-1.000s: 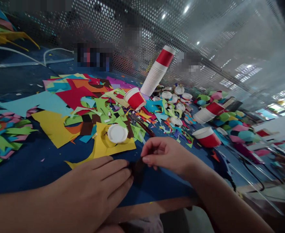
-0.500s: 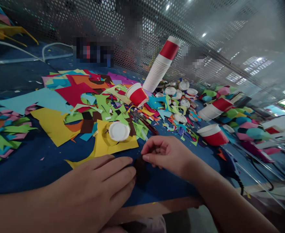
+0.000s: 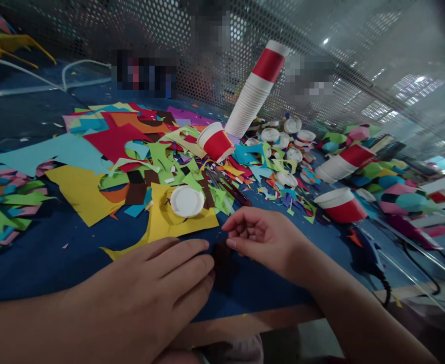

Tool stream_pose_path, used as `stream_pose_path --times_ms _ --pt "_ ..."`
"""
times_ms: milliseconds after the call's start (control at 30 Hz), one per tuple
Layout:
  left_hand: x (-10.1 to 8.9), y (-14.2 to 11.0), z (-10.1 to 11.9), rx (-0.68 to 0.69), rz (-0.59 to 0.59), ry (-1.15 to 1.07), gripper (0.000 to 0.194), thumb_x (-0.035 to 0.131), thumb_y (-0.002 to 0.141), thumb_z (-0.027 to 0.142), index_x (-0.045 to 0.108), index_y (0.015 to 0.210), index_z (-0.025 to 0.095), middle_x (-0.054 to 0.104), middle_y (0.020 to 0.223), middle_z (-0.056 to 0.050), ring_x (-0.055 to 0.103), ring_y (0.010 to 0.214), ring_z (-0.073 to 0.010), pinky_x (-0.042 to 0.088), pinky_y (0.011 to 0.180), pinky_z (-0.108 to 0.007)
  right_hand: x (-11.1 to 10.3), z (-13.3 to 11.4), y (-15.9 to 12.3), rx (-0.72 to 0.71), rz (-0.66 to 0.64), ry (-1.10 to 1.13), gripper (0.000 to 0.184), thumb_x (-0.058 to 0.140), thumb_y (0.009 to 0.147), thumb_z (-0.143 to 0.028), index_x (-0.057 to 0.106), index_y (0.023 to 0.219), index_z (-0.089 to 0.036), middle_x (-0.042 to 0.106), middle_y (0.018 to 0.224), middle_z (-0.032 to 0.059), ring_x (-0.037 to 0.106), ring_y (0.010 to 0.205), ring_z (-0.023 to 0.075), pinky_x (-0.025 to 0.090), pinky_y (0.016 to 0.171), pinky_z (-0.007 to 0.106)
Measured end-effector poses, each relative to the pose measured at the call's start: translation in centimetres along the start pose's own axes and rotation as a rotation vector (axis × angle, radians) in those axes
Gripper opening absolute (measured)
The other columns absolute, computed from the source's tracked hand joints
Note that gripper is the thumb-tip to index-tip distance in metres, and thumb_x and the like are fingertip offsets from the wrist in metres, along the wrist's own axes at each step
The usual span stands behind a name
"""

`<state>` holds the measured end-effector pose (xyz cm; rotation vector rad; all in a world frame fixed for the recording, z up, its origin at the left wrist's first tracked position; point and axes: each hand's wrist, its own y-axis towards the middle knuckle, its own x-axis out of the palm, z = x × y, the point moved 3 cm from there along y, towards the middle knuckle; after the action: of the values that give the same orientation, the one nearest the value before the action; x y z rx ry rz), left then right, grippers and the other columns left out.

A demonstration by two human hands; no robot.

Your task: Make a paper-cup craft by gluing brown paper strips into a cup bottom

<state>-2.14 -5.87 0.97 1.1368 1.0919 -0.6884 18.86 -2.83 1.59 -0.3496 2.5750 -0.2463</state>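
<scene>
My left hand (image 3: 165,283) is low over the blue table, back up, with its fingers pressed together and pointing right; its thumb is hidden. At its fingertips is a small dark brown piece, apparently paper (image 3: 223,255), dim against the table. My left fingers seem to grip its edge. On the other side of it, my right hand (image 3: 258,232) is half curled, with a gap between thumb and forefinger and nothing visible in them. Just beyond both hands, a yellow paper sheet (image 3: 199,222) has a white round lid or cup bottom (image 3: 187,201) on it.
Coloured paper scraps (image 3: 162,156) cover the table beyond. A tilted red-and-white paper cup (image 3: 215,141) is before a tall cup stack (image 3: 251,96). Scissors (image 3: 226,187) lie among scraps. At right are another cup (image 3: 342,205) and a corded dark tool (image 3: 368,258).
My right thumb and forefinger have parted slightly and moved a little away from the brown piece. My left hand has hardly moved. The camera view has shifted slightly.
</scene>
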Motion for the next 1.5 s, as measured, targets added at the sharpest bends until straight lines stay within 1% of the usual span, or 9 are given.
stream_pose_path --times_ms 133,333,467,700,867,1167,1267,1400,1500 --pt "-0.08 0.07 -0.04 -0.010 0.051 -0.019 0.052 0.026 0.104 0.051 0.068 0.117 0.023 0.070 0.126 0.002 0.055 0.123 -0.0196 0.038 0.104 -0.032 0.27 0.06 -0.24 -0.015 0.038 -0.023 0.010 0.064 0.076 -0.019 0.065 0.086 -0.018 0.062 0.071 -0.0020 0.055 0.064 0.0097 0.047 0.059 0.022" --pt "0.20 0.05 -0.13 -0.008 0.133 -0.025 0.054 0.033 0.101 0.061 0.069 0.114 0.023 0.072 0.123 0.005 0.055 0.122 -0.0173 0.030 0.109 -0.026 0.32 0.28 -0.42 -0.033 0.070 -0.051 0.011 0.064 0.078 -0.019 0.065 0.089 -0.019 0.064 0.074 -0.0010 0.056 0.065 0.0100 0.048 0.060 0.022" --pt "0.52 -0.03 -0.20 -0.012 0.119 -0.033 0.052 0.036 0.099 0.062 0.069 0.114 0.025 0.070 0.127 0.005 0.053 0.125 -0.0174 0.025 0.113 -0.027 0.39 0.00 -0.31 -0.029 0.082 -0.072 0.011 0.063 0.078 -0.016 0.065 0.089 -0.017 0.064 0.073 -0.0005 0.057 0.064 0.0100 0.048 0.060 0.022" --pt "0.30 0.21 -0.32 -0.013 0.108 -0.052 0.051 0.038 0.097 0.064 0.069 0.113 0.026 0.067 0.132 0.006 0.050 0.132 -0.0178 0.027 0.114 -0.026 0.47 -0.31 -0.37 -0.069 0.120 -0.148 0.011 0.062 0.079 -0.013 0.066 0.089 -0.017 0.064 0.070 -0.0014 0.056 0.061 0.0091 0.046 0.057 0.020" --pt "0.28 0.28 -0.23 -0.015 0.095 -0.086 0.043 0.042 0.097 0.053 0.068 0.115 0.024 0.066 0.135 0.003 0.045 0.138 -0.0188 0.020 0.119 -0.027 0.69 -0.31 -0.32 -0.076 0.115 -0.162 0.012 0.061 0.079 -0.011 0.065 0.089 -0.016 0.064 0.070 -0.0016 0.056 0.060 0.0090 0.046 0.056 0.020" --pt "0.13 0.49 -0.39 -0.021 0.065 -0.105 0.037 0.049 0.093 0.048 0.068 0.114 0.023 0.067 0.133 0.002 0.047 0.137 -0.0189 0.031 0.117 -0.028 0.57 -0.45 -0.25 -0.061 0.111 -0.161 0.011 0.062 0.079 -0.012 0.065 0.088 -0.017 0.062 0.068 -0.0025 0.055 0.059 0.0092 0.046 0.055 0.020" --pt "-0.05 0.62 -0.56 -0.008 0.019 -0.124 0.038 0.051 0.091 0.049 0.067 0.114 0.023 0.066 0.134 0.001 0.047 0.137 -0.0201 0.034 0.116 -0.030 0.57 -0.52 -0.22 -0.057 0.112 -0.168 0.011 0.062 0.079 -0.012 0.065 0.088 -0.017 0.062 0.068 -0.0023 0.055 0.060 0.0094 0.046 0.055 0.021" --pt "-0.01 0.78 -0.60 0.012 -0.064 -0.155 0.043 0.052 0.090 0.050 0.067 0.117 0.020 0.065 0.135 -0.005 0.049 0.136 -0.0254 0.039 0.114 -0.036 0.61 -0.52 -0.26 -0.069 0.116 -0.177 0.012 0.061 0.079 -0.012 0.065 0.089 -0.018 0.063 0.069 -0.0020 0.056 0.061 0.0099 0.046 0.057 0.021" --pt "0.02 0.78 -0.46 -0.018 -0.023 -0.149 0.040 0.051 0.091 0.048 0.068 0.115 0.021 0.067 0.134 -0.004 0.049 0.135 -0.0240 0.038 0.114 -0.035 0.61 -0.41 -0.41 -0.073 0.124 -0.194 0.011 0.062 0.079 -0.013 0.065 0.089 -0.017 0.063 0.069 -0.0020 0.055 0.060 0.0099 0.046 0.056 0.022"
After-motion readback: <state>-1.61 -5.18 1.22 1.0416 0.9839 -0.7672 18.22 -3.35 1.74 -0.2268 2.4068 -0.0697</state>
